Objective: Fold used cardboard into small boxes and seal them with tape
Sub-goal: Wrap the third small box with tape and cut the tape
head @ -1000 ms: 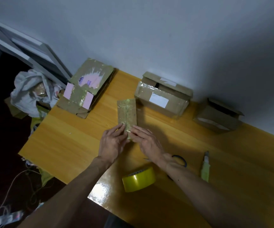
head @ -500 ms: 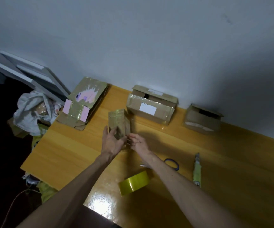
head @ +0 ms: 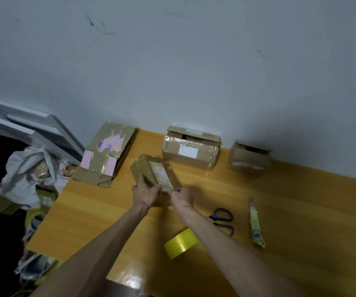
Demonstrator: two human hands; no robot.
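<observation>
A small tape-covered cardboard piece [head: 153,172] is raised off the yellow table [head: 301,211], opened into a box shape and tilted. My left hand [head: 145,192] grips its near left side. My right hand [head: 181,198] pinches its near right edge. A roll of yellow tape [head: 181,243] lies on the table between my forearms.
Blue-handled scissors [head: 223,220] and a yellow-green utility knife [head: 256,228] lie to the right. A flattened box with pink patches [head: 106,153] leans at the back left; two assembled boxes [head: 191,151] [head: 250,157] stand against the wall. A white bag [head: 27,174] sits beyond the table's left edge.
The cardboard lay flat on the table under both hands; now it is lifted, opened into a box shape and turned. The camera view has tilted upward.
</observation>
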